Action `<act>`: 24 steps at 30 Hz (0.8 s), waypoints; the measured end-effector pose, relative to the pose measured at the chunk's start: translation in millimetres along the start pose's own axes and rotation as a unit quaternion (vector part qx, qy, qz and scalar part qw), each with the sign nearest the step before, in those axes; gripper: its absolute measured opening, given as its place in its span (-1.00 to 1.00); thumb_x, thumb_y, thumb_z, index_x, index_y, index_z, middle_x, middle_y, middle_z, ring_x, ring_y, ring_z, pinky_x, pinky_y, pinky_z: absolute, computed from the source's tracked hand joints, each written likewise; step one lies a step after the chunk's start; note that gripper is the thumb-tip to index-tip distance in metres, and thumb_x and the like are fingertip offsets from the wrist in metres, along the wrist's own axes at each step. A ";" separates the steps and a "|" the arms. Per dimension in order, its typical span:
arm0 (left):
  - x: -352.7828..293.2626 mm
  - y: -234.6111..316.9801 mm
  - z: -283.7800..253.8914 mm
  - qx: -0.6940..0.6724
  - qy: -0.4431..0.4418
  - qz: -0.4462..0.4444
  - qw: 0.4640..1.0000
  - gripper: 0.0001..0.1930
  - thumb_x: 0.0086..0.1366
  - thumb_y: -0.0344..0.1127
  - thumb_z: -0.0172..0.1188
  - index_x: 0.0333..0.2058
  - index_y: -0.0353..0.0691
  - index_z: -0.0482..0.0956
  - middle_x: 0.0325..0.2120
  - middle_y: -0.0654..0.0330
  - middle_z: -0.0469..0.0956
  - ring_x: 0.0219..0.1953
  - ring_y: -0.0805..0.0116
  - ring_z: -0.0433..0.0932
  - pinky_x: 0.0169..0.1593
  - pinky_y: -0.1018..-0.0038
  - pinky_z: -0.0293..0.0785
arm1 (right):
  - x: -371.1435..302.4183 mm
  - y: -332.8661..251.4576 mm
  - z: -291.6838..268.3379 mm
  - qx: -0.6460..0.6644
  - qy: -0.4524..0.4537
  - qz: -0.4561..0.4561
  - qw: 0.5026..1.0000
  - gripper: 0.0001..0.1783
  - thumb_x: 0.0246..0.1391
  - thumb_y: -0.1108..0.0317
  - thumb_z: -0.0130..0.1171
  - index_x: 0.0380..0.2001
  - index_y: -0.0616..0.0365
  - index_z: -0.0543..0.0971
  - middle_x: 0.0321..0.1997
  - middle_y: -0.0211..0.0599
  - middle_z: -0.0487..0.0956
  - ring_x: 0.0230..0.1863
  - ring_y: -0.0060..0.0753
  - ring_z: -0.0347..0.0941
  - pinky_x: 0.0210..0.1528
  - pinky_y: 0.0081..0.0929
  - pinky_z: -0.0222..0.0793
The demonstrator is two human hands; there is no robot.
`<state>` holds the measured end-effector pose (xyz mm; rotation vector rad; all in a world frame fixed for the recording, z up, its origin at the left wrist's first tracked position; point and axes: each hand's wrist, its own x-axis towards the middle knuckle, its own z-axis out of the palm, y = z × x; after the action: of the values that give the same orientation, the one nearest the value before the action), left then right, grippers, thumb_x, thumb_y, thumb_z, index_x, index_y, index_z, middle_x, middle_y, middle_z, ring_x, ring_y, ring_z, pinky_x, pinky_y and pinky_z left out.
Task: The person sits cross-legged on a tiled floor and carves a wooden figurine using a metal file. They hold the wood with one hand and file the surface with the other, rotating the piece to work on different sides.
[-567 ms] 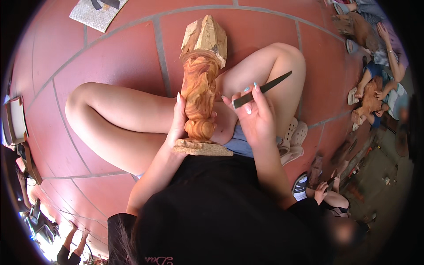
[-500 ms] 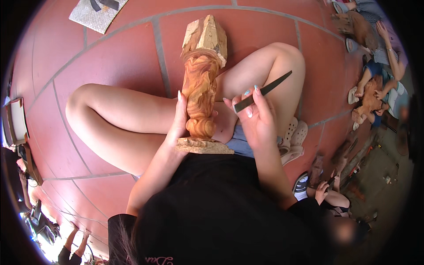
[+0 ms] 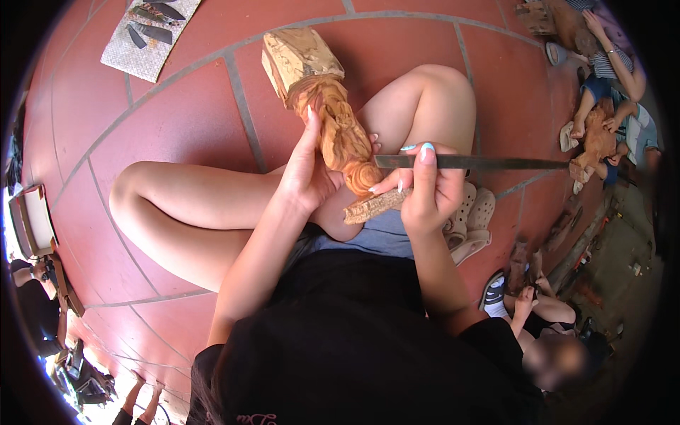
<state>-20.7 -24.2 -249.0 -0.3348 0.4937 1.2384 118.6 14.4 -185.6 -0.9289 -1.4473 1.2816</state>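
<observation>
A carved wooden figure (image 3: 333,124) lies tilted across my lap, with a rough pale block (image 3: 301,60) at its far end and a rough-edged flat base (image 3: 379,205) at its near end. My left hand (image 3: 308,177) is closed around its middle, thumb on the near side and fingertips showing on the far side. In my right hand (image 3: 428,188) I grip a chisel (image 3: 489,163), a flat dark steel bar held almost level. Its broad end is at the figure's rounded lower part; whether it touches I cannot tell. My right fingertips rest by the base.
A woven mat (image 3: 145,49) with several dark blades lies on the red tiled floor (image 3: 177,120) at the far left. Beige clogs (image 3: 471,227) sit beside my right knee. Other people work on wood pieces (image 3: 595,138) along the right. An open box (image 3: 34,221) stands at the left.
The figure has tilted, its block end going left and its base swinging right. My right hand has lowered and turned the chisel level, its broad end now at the wood.
</observation>
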 end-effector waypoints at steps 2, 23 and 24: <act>12.8 -1.4 -5.0 -0.004 0.029 0.022 0.999 -0.30 0.28 0.27 -0.06 0.10 -0.27 0.26 -0.06 -0.09 0.47 -0.03 0.11 0.51 0.09 0.14 0.46 | 8.8 9.6 -0.8 0.050 -0.028 -0.019 0.998 -0.86 0.26 0.46 -0.06 -0.26 0.35 0.40 -0.51 -0.30 0.45 -0.64 -0.74 0.32 -0.59 -0.64 0.48; -5.6 9.1 -68.4 -0.087 -0.009 0.178 0.980 -0.53 0.22 -0.22 0.24 0.06 -0.18 0.32 -0.01 0.20 0.45 0.08 0.34 0.44 0.16 0.35 0.43 | 12.7 21.0 70.1 -0.172 -0.020 -0.004 0.985 -0.90 -0.05 0.53 0.30 -0.42 0.20 0.57 -0.46 -0.38 0.58 -0.43 -0.56 0.45 -0.26 -0.54 0.31; -7.4 10.9 -69.5 -0.085 -0.006 0.173 0.981 -0.55 0.24 -0.22 0.22 0.06 -0.17 0.33 -0.01 0.21 0.46 0.07 0.35 0.44 0.16 0.36 0.44 | 8.7 21.2 69.6 -0.237 -0.036 -0.030 0.970 -0.88 -0.08 0.50 0.33 -0.44 0.16 0.57 -0.46 -0.42 0.59 -0.42 -0.53 0.46 -0.17 -0.48 0.27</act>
<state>-45.1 -61.7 -303.8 -0.3964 0.4490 1.6253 48.1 8.1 -204.5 -1.1457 -1.8698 0.9449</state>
